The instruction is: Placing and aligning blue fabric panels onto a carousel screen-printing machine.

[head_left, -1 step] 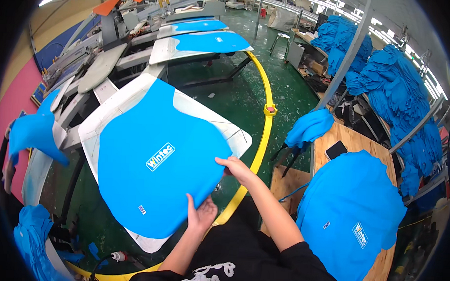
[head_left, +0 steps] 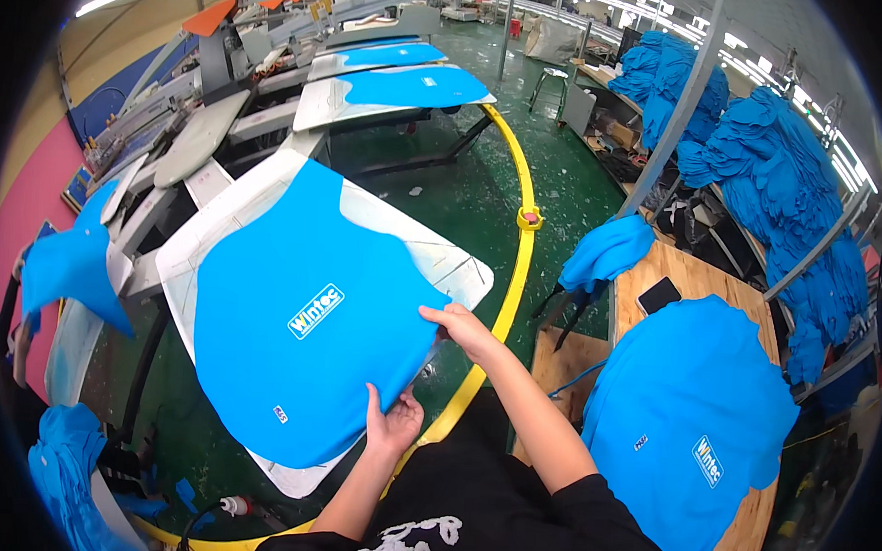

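A blue fabric panel (head_left: 263, 357) with a white printed mark lies over a white, flat board (head_left: 465, 276) in front of me. My right hand (head_left: 458, 331) pinches the panel's right edge, thumb on top and the other fingers mostly hidden beneath. Closer to my body, my left hand (head_left: 394, 423) is at the same edge, its thumb against the cloth and its fingers curled at the rim. The cloth sags a little over the board's side between the hands. A stack of similar blue panels (head_left: 689, 401) rests on a wooden table (head_left: 699, 270) to my right.
A yellow curved rail (head_left: 524, 249) runs between me and the machine. More boards with blue panels (head_left: 418, 85) stand farther off. A phone (head_left: 659, 296) is on the table. Big blue fabric heaps (head_left: 775, 171) fill the right shelves. Another person's hand holds blue cloth (head_left: 72, 272) at far left.
My left fingers have curled in slightly at the panel's edge. My right hand stays nearly in place. At far left, the other person's cloth has dropped a little.
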`<state>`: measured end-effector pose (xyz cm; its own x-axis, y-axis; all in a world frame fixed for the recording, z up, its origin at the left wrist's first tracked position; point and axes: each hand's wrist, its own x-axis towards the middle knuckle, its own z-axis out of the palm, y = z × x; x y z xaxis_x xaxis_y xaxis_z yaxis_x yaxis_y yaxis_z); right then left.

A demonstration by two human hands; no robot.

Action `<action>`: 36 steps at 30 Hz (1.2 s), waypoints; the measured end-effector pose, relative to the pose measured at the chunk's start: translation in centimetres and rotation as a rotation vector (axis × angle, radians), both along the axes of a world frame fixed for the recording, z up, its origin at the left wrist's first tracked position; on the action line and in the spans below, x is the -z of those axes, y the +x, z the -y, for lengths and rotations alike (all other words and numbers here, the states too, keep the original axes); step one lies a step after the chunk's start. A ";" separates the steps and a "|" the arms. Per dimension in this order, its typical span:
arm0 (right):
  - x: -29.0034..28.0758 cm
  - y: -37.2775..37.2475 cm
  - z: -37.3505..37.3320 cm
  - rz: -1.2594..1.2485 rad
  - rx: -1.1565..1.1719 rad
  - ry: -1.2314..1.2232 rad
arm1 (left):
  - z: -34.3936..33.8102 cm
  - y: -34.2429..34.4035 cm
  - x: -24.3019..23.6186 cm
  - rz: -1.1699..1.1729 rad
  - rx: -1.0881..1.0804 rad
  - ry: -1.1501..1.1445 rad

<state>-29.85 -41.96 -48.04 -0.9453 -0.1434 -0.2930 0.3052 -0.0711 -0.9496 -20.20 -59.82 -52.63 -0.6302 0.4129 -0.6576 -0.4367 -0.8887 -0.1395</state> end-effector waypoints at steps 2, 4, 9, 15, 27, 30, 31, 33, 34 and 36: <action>-2.5 0.1 0.7 -0.092 0.041 -0.069 | 0.8 -0.6 -0.2 0.056 -0.018 0.081; -5.0 0.0 1.3 -0.085 0.123 -0.097 | 2.3 -1.6 -1.5 -0.181 -0.092 -0.036; -9.0 1.4 2.1 -0.333 0.161 -0.321 | 8.3 -6.3 -7.9 -0.368 -0.401 -0.302; -13.7 5.7 1.5 -0.576 0.284 -0.527 | 10.6 -7.5 -15.6 -1.010 -0.470 -0.207; -23.4 28.1 -8.2 -0.684 0.343 -1.474 | -10.9 -4.3 -27.9 -1.631 -0.539 -0.885; -25.0 34.5 -11.1 -0.845 0.316 -1.122 | -15.1 -3.2 -31.7 -2.020 -0.619 -0.984; -25.9 36.9 -12.5 -1.042 0.392 -0.824 | -16.1 -3.8 -33.5 -2.027 -0.475 -0.817; -28.1 41.7 -15.0 -1.472 0.820 0.064 | -18.2 -5.1 -37.0 -1.813 -0.114 -0.365; -30.3 45.0 -15.9 -1.425 0.768 0.218 | -19.3 -5.8 -38.5 -1.815 0.025 -0.156; -35.3 50.4 -17.0 -1.234 0.579 0.297 | -21.1 -7.3 -42.0 -1.906 0.192 -0.180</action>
